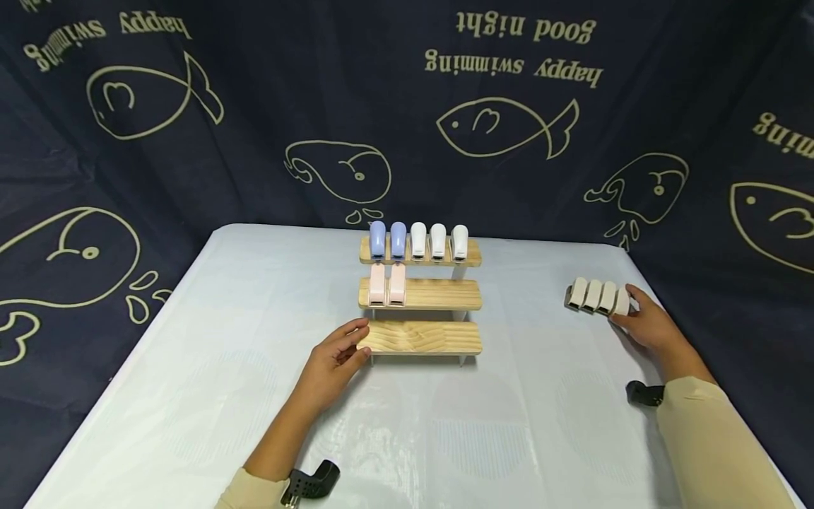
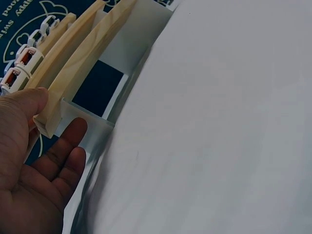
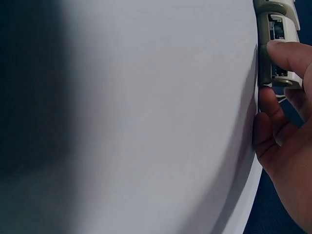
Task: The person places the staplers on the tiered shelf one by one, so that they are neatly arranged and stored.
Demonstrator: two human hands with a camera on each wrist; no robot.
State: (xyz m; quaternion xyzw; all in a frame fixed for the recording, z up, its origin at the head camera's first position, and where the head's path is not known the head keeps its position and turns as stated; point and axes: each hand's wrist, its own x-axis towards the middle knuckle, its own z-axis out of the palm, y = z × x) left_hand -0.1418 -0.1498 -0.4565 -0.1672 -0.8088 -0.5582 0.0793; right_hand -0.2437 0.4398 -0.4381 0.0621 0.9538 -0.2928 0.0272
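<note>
A three-tier wooden stand (image 1: 439,339) with pale supports is in the middle of the table. My left hand (image 1: 333,364) grips the left end of its lowest board; in the left wrist view the thumb (image 2: 36,100) lies against the wood and two fingers hang loosely below. Two blue staplers (image 1: 378,240) and three white staplers (image 1: 437,242) line the top tier. Two pink staplers (image 1: 377,284) occupy the middle tier's left part. At the right, several off-white staplers (image 1: 592,295) form a row, and my right hand (image 1: 655,325) pinches the rightmost one (image 3: 280,73).
A pale cloth covers the table (image 1: 222,396). Dark curtains (image 1: 394,92) with fish and whale drawings hang behind and at both sides. Black wrist devices (image 1: 314,482) are worn on both forearms. The right row lies near the table's right edge.
</note>
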